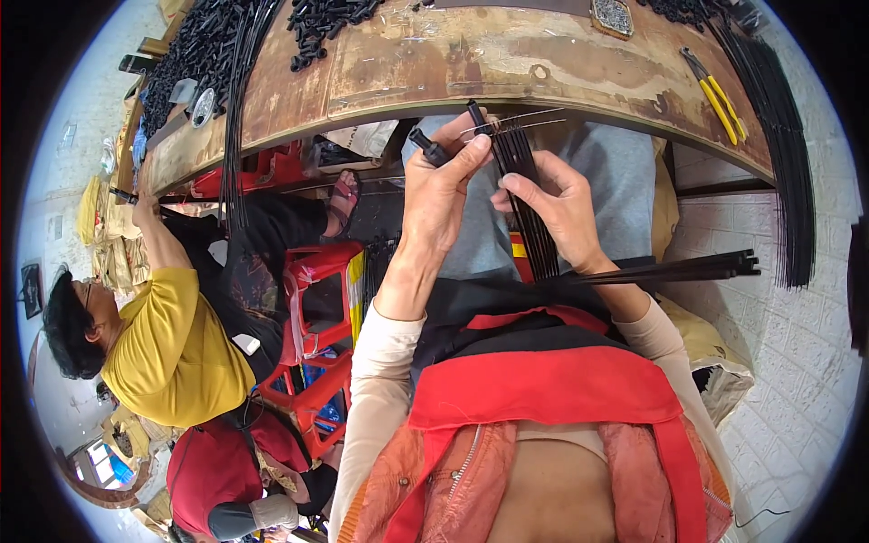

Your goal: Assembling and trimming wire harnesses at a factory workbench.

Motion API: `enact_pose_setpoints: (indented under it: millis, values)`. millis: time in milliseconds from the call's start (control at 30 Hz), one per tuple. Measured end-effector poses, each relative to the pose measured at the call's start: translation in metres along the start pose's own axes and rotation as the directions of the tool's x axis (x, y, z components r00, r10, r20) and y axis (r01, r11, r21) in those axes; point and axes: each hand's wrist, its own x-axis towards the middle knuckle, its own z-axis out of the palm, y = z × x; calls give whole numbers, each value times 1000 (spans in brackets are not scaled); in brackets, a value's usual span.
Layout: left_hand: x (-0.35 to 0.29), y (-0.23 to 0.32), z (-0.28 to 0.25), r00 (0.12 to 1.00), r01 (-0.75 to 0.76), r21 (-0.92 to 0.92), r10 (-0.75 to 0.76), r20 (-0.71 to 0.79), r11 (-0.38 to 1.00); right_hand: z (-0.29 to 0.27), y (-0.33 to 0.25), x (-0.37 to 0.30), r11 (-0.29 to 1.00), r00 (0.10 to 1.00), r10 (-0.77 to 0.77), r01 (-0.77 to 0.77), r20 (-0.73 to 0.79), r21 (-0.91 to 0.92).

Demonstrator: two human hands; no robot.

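My left hand [439, 185] is closed, its thumb and fingers pinching a small black plastic fitting [474, 112] at the upper end of a fan of thin black ribs [534, 237]. A second black fitting [430, 147] is tucked in the same hand. Thin metal wires [534, 118] stick out to the right from the pinched end. My right hand [557, 204] grips the ribs lower down, between thumb and fingers. Its fingertips are partly hidden behind the ribs. Another bunch of black rods [688, 269] lies across my right forearm.
Ahead stands a worn wooden table [407, 68] with piled black fittings [204, 54], a tray of small metal pieces [613, 16] and yellow-handled pliers [720, 100]. Black rods [783, 163] hang over its right edge. A person in yellow [176, 353] sits left, near red stools [326, 299].
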Motion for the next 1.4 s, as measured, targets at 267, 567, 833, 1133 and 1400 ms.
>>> enact_pose_setpoints:
  millis: [267,567,833,1133,1400]
  values:
    - [1,2,-6,981,127,-29,-121,154,991,-16,-14,4,987,986,105,-119,126,106]
    - [-7,8,3,970,199,-125,-177,167,972,-24,-7,7,973,963,86,-136,256,186]
    - [-9,-5,-8,941,306,-51,-294,166,950,-17,-11,1,968,973,99,-142,207,206]
    - [-11,-5,-3,974,199,-80,-189,125,977,-16,-10,-1,967,977,106,-145,185,208]
    - [-12,-7,-1,983,141,-78,-130,131,987,-15,-10,0,972,981,91,-126,173,201]
